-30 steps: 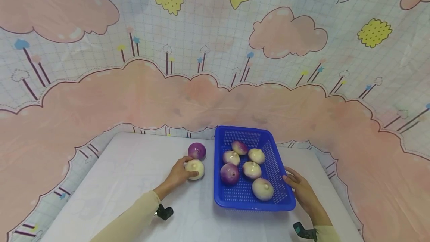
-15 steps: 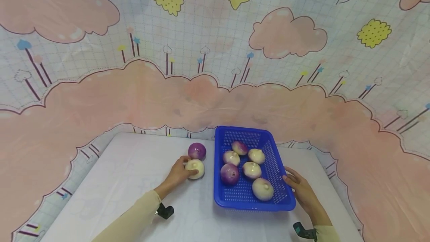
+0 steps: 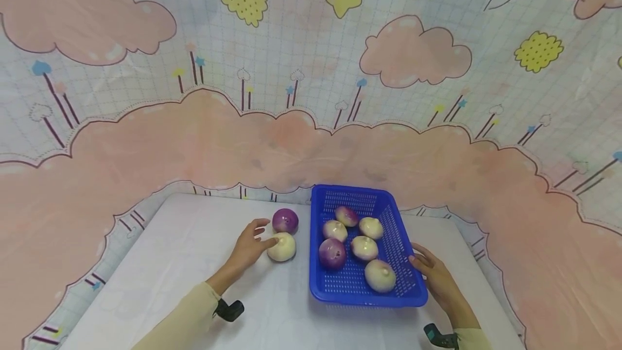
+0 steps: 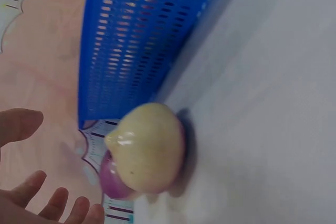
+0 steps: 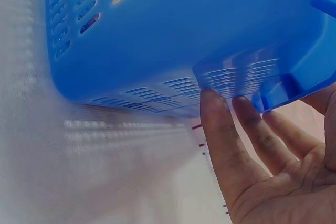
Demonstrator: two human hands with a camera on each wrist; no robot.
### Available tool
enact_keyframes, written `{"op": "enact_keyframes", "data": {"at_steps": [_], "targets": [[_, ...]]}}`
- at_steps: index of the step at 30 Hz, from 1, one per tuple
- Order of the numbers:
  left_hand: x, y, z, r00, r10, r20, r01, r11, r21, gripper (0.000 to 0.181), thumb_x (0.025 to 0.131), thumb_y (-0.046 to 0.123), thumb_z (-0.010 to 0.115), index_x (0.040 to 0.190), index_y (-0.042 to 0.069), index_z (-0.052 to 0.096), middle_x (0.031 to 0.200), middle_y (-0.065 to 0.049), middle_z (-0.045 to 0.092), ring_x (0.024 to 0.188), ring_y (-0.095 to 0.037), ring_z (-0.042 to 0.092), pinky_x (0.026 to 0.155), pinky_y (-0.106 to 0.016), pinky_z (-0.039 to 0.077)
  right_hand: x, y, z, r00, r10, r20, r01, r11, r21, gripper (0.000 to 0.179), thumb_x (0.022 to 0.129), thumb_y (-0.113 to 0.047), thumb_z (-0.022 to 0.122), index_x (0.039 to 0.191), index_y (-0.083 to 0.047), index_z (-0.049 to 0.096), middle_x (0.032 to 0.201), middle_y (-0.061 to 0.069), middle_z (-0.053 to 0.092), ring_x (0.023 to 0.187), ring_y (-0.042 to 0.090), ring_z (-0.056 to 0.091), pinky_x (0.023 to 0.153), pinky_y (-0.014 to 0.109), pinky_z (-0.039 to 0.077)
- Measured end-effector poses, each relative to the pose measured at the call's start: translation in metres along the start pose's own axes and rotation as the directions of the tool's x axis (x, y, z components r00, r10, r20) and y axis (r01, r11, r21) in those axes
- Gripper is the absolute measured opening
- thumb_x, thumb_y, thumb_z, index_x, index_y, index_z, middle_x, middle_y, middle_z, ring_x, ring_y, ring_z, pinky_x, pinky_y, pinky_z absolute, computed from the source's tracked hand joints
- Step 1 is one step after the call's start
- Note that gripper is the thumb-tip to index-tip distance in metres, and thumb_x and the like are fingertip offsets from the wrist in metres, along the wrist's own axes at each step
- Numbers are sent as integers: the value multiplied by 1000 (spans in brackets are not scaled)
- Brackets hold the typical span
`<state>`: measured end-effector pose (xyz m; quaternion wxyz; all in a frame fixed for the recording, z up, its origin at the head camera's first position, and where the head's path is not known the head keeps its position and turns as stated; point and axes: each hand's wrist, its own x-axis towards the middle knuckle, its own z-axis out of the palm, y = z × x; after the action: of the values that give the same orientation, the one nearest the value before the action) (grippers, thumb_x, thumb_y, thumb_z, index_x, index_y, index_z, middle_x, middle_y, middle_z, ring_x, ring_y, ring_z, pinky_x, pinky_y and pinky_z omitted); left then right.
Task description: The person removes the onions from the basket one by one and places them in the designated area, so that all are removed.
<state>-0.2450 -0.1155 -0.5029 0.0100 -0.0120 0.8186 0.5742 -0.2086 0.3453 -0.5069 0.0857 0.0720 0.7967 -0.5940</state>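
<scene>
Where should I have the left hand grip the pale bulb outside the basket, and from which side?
Probably grip the pale bulb around its wide middle, below the upward-pointing tip, coming from the left: the left hand is there, the purple bulb crowds its far side, and the basket stands to its right.

Passage: narrow strip of white table [image 3: 302, 255] between pale onion [image 3: 283, 249] and blue basket [image 3: 315, 280]. Obstacles: basket's raised wall; purple onion [image 3: 284, 220] just behind the pale one.

The left hand [image 3: 247, 247] has thumb and fingers parted; the right hand [image 3: 435, 274] pinches, thumb opposite fingers.
</scene>
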Motion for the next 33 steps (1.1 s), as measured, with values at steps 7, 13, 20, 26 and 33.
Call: {"op": "enact_keyframes", "data": {"at_steps": [7,13,20,26,33], "targets": [[-12,24,-7,996,92,4,-91,994,-56,61,87,18,73,139,5,45,148,-17,45,140,-39,41,115,-50,38,0,0,1,1000,6,-2,-6,1000,6,66,99,-41,55,155,-17,27,156,22,34,135,39,47,107,56,45],[-22,44,-6,987,159,18,-157,983,-100,59,87,15,73,138,5,47,146,-16,47,140,-39,41,115,-49,38,0,1,1,1000,-3,3,3,1000,10,65,100,-40,54,155,-17,27,156,22,35,136,40,46,106,55,46],[-36,64,-1,980,190,56,-180,972,-152,56,87,14,73,138,9,48,143,-16,50,134,-39,48,109,-48,45,0,1,2,1000,-5,-2,5,1000,4,65,100,-39,54,155,-17,27,156,23,33,137,41,44,107,57,45],[-41,80,2,977,200,77,-188,972,-143,58,88,23,73,139,15,48,143,-10,52,133,-38,50,106,-48,48,-1,1,1,1000,-6,-5,6,1000,-2,65,100,-40,54,155,-17,27,156,23,35,136,41,45,107,56,45],[-43,102,13,961,258,97,-243,959,-142,56,89,19,72,139,11,48,143,-16,53,133,-40,50,109,-52,43,-1,0,1,1000,-7,-1,7,1000,-8,65,100,-40,54,155,-18,26,156,23,34,137,41,45,107,56,45]]}}
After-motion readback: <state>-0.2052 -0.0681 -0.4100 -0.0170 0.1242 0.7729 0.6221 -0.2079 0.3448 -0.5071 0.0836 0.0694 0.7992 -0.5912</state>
